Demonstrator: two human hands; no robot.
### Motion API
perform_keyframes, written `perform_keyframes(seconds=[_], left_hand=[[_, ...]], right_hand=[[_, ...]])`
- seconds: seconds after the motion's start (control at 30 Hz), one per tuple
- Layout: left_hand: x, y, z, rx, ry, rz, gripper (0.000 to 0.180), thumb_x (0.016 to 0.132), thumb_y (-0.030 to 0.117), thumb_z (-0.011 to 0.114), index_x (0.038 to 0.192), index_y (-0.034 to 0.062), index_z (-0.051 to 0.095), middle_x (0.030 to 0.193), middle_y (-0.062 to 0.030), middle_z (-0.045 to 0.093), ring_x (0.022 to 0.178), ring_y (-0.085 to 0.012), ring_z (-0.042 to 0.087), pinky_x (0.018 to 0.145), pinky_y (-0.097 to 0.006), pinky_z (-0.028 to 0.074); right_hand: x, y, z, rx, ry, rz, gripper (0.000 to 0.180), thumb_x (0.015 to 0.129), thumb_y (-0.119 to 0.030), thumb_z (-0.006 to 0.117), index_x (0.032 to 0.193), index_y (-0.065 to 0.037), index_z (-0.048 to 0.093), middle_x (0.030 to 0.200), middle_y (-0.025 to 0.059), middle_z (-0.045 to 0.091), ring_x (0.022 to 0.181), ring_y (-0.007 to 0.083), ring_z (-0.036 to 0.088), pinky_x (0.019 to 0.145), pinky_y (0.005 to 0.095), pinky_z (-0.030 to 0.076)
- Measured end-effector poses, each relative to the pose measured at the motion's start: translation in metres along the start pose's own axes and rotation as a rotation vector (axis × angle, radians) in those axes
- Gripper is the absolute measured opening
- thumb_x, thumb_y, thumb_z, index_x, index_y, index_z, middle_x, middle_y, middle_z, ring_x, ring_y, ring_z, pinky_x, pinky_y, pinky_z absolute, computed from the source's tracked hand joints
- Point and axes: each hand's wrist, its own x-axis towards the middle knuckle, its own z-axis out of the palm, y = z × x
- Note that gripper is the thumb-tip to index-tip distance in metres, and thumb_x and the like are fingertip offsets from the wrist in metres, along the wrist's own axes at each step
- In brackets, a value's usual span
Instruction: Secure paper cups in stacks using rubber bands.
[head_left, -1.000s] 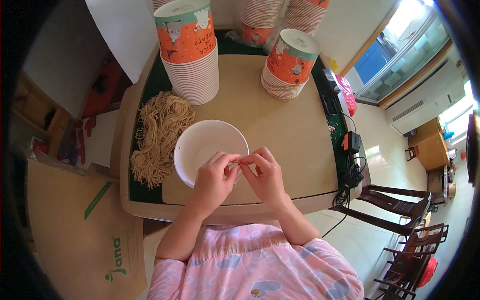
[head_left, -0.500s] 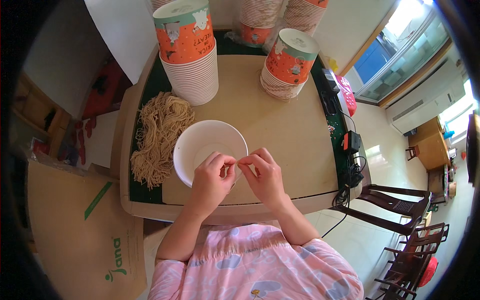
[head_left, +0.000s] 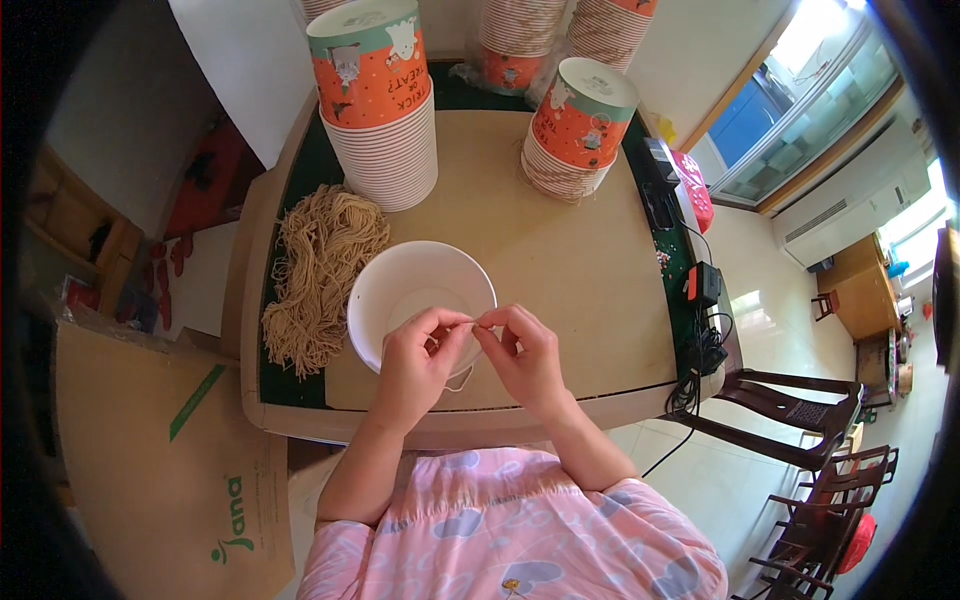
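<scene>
While the tan table (head_left: 560,270) fills the centre, a tall cup stack (head_left: 380,110) stands at eleven o'clock, a noodle heap (head_left: 320,270) at nine. A white bowl (head_left: 410,290) sits mid-table; over its six o'clock rim, left hand (head_left: 415,365) and right hand (head_left: 525,360) pinch one thin strand (head_left: 474,324) between fingertips.

The white bowl (head_left: 420,300) under my hands looks like smooth, matt paper, and the thin string (head_left: 455,378) I pinch between my left hand (head_left: 418,362) and right hand (head_left: 523,358) looks like pale fibre. The bundle of strings (head_left: 318,275) beside it is tan, rough and fibrous. The table top (head_left: 570,270) is matt tan board; the stacked cups (head_left: 378,100) are printed paper with a slight sheen.
</scene>
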Motion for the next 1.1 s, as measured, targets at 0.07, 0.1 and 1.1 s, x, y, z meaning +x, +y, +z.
perform_keyframes(seconds=[0.07,0.1,1.1], left_hand=[[0.001,-0.001,0.0,-0.006,0.008,0.027,0.007,0.088,0.003,0.061,0.093,-0.0006,0.064,0.081,-0.0079,0.067,0.064,-0.0103,0.06,0.058,-0.024,0.048],[0.001,0.0,0.001,0.006,0.013,0.033,0.006,0.089,0.003,0.06,0.092,-0.0008,0.063,0.081,-0.0081,0.067,0.062,-0.01,0.059,0.057,-0.025,0.048],[0.002,0.023,-0.004,-0.151,-0.096,-0.083,0.012,0.091,0.008,0.058,0.083,-0.001,0.059,0.064,-0.0009,0.056,0.06,-0.0046,0.05,0.053,-0.022,0.041]], right_hand=[[0.001,0.001,0.001,-0.019,0.0,-0.019,0.009,0.08,0.001,0.069,0.086,-0.003,0.063,0.075,0.0031,0.058,0.052,0.007,0.043,0.048,0.0221,0.036],[0.001,0.001,0.001,-0.038,0.001,-0.037,0.009,0.08,0.001,0.068,0.086,-0.003,0.062,0.074,0.0037,0.057,0.052,0.0073,0.043,0.047,0.0223,0.036],[0.007,0.008,-0.017,-0.024,-0.046,-0.215,0.015,0.074,0.006,0.069,0.084,-0.003,0.063,0.086,0.0052,0.06,0.065,0.0102,0.053,0.058,0.0234,0.044]])
